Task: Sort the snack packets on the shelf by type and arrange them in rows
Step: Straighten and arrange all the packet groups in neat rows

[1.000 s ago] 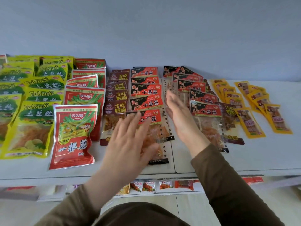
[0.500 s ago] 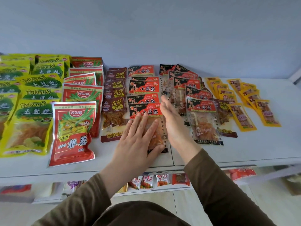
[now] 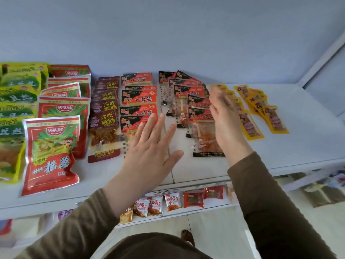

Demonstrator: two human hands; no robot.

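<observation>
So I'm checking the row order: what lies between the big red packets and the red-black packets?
Head view: a column of maroon packets, overlapped front to back.

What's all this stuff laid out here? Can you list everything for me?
Yellow-green foil snack bags: several, overlapping, far left of shelf.
Large red foil bags: about five, one row beside them.
Dark brown packets: about four, next row.
Red-and-black clear packets: two rows, middle; right row untidy.
Slim yellow packets: two rows, right.
White shelf: one, bearing all.
Small packets on lower shelf: several, red and white.
Left hand: open, flat over the middle row.
Right hand: open, edge-on, raised beside the untidy row.
</observation>
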